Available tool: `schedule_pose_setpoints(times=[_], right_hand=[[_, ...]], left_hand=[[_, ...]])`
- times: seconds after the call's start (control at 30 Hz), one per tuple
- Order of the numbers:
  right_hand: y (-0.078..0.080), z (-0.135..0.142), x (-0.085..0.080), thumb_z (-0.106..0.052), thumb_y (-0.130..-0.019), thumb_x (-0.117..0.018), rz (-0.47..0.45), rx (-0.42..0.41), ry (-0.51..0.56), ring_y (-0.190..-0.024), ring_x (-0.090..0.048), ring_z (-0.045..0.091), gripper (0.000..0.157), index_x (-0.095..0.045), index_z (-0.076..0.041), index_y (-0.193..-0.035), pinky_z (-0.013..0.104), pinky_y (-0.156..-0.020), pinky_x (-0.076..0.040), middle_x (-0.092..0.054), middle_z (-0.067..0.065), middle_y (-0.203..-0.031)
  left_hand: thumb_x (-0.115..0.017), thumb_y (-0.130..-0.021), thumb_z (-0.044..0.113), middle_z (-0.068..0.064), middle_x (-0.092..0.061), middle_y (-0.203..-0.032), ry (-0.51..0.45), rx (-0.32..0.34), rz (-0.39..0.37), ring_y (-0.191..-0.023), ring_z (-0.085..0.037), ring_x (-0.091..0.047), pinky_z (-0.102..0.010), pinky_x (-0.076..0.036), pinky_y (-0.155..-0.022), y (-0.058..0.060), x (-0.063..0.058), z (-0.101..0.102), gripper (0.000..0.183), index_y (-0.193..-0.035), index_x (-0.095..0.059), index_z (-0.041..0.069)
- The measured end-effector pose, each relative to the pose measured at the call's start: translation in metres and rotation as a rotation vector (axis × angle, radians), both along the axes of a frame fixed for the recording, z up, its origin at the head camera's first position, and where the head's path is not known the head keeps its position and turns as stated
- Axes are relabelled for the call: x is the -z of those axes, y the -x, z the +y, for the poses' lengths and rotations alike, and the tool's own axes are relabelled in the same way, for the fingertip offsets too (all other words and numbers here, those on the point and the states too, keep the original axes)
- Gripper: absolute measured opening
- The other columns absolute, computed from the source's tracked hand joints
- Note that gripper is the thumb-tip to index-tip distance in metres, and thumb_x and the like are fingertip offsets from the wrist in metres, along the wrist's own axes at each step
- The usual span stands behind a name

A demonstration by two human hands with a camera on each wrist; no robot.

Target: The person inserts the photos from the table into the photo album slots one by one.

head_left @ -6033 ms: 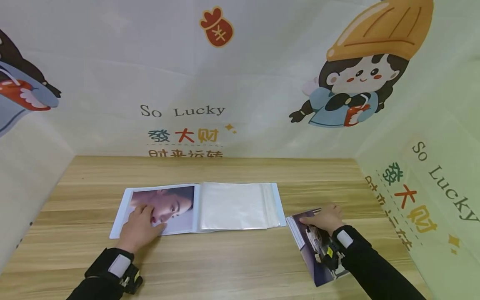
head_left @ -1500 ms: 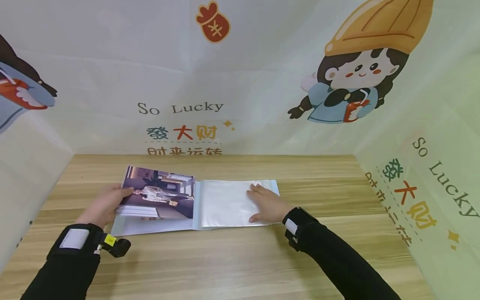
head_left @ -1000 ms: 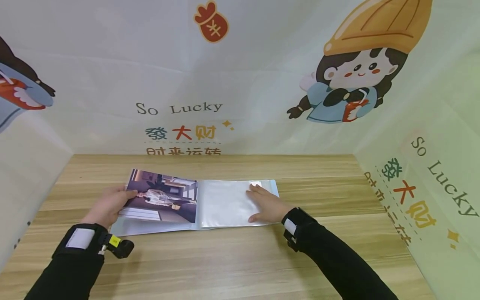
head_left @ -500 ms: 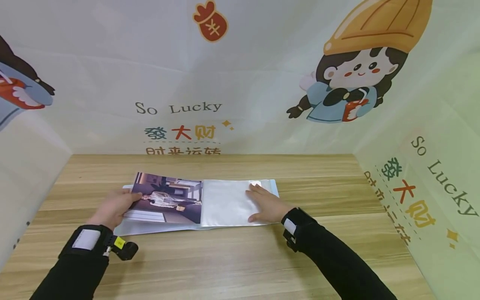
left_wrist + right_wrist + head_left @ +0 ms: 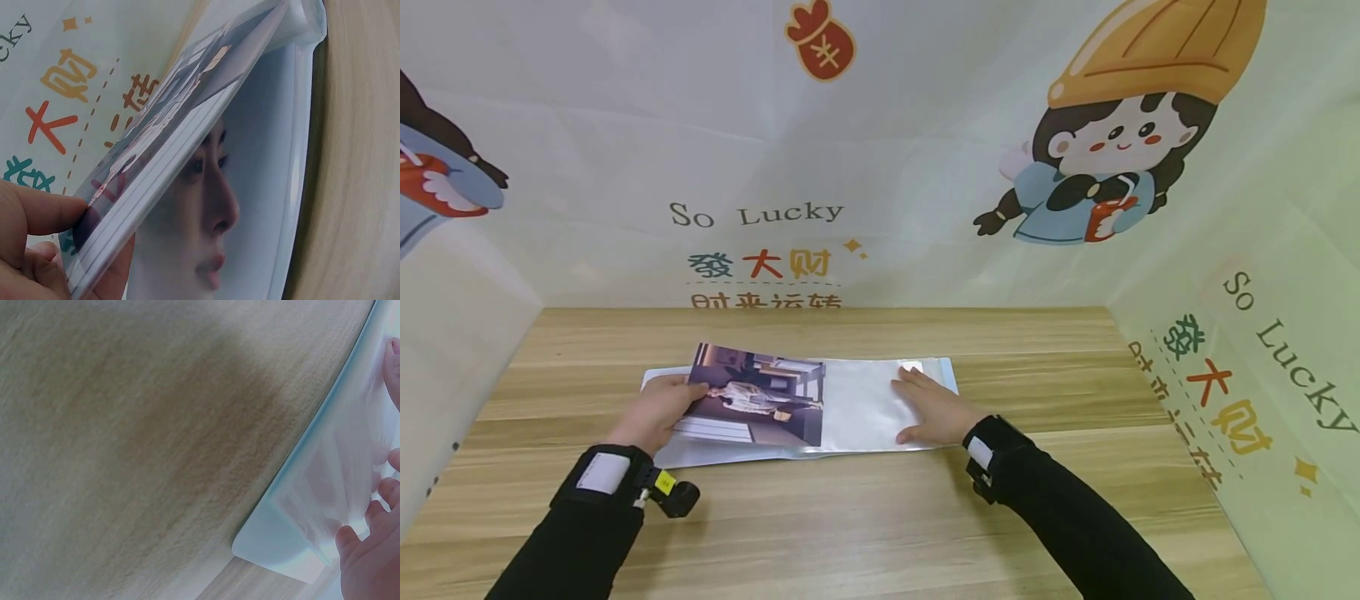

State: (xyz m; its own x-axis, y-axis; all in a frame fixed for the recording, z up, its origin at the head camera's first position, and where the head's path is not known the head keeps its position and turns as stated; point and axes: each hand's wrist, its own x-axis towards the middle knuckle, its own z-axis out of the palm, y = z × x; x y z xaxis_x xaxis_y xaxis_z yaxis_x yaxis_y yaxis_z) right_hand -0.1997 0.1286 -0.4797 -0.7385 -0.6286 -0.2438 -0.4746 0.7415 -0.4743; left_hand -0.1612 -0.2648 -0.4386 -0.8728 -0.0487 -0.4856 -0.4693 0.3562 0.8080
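An open photo album [image 5: 700,454] with pale blue covers lies across the table. My left hand [image 5: 658,408] pinches the left end of a photo [image 5: 760,398] of a person standing by steps, thumb on top. The photo slants over the album's left page, and its right end overlaps the clear sleeve [image 5: 859,408] of the right page. Beneath it, the left wrist view shows a portrait photo [image 5: 209,219] on the left page. My right hand [image 5: 940,408] rests with spread fingers on the right end of the sleeve; its fingertips touch the plastic in the right wrist view.
The wood-grain table [image 5: 880,525] runs back to a white printed cloth [image 5: 910,183], which also hangs at both sides. A small camera [image 5: 677,498] is strapped to the left wrist.
Six seconds ago the photo lay at the right under my right hand. Over the last second and a half, my left hand has moved it rightward across the sleeve. My right hand stays put.
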Motion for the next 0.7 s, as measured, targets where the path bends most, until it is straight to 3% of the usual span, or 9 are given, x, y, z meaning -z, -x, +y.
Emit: schedule_pose_setpoints(times=[0.07, 0.2, 0.37, 0.53, 0.7], right_hand=[[0.000, 0.001, 0.001, -0.024, -0.092, -0.084, 0.004, -0.001, 0.001, -0.158, -0.019, 0.045, 0.087, -0.038, 0.012, -0.156, 0.051, -0.129, -0.017, -0.024, 0.031, -0.169], [0.000, 0.001, 0.002, -0.024, -0.091, -0.084, 0.009, 0.002, 0.002, -0.158, -0.019, 0.046, 0.087, -0.038, 0.012, -0.156, 0.052, -0.129, -0.017, -0.024, 0.031, -0.169], [0.000, 0.001, 0.001, -0.025, -0.092, -0.084, 0.007, 0.005, -0.003, -0.158, -0.019, 0.046, 0.087, -0.038, 0.012, -0.157, 0.052, -0.129, -0.017, -0.023, 0.031, -0.169], [0.000, 0.000, 0.000, -0.024, -0.092, -0.083, 0.003, 0.001, -0.005, -0.158, -0.019, 0.046, 0.088, -0.037, 0.012, -0.157, 0.052, -0.129, -0.017, -0.023, 0.031, -0.169], [0.000, 0.000, 0.000, -0.024, -0.092, -0.083, 0.011, -0.002, -0.016, -0.158, -0.019, 0.046, 0.088, -0.036, 0.012, -0.157, 0.052, -0.128, -0.017, -0.023, 0.031, -0.169]], left_hand=[[-0.039, -0.112, 0.012, -0.038, -0.049, -0.143, -0.003, -0.011, 0.009, -0.118, -0.034, -0.052, -0.039, -0.047, -0.097, 0.001, 0.002, 0.007, 0.052, -0.147, -0.035, -0.026], [-0.041, -0.112, 0.011, -0.034, -0.053, -0.139, -0.007, -0.033, 0.021, -0.117, -0.033, -0.050, -0.039, -0.045, -0.099, 0.003, 0.008, 0.023, 0.049, -0.145, -0.041, -0.024], [-0.048, -0.108, 0.008, -0.018, -0.064, -0.108, -0.013, -0.061, 0.089, -0.098, -0.023, -0.054, -0.030, -0.043, -0.084, 0.004, 0.015, 0.043, 0.038, -0.129, -0.055, -0.024], [-0.050, -0.106, 0.008, -0.010, -0.059, -0.093, 0.026, -0.064, 0.132, -0.090, -0.023, -0.050, -0.029, -0.040, -0.078, 0.001, 0.020, 0.063, 0.031, -0.115, -0.060, -0.020], [-0.049, -0.099, 0.006, -0.013, -0.054, -0.081, 0.120, -0.037, 0.236, -0.080, -0.027, -0.050, -0.034, -0.041, -0.069, -0.004, 0.025, 0.086, 0.022, -0.087, -0.059, -0.010]])
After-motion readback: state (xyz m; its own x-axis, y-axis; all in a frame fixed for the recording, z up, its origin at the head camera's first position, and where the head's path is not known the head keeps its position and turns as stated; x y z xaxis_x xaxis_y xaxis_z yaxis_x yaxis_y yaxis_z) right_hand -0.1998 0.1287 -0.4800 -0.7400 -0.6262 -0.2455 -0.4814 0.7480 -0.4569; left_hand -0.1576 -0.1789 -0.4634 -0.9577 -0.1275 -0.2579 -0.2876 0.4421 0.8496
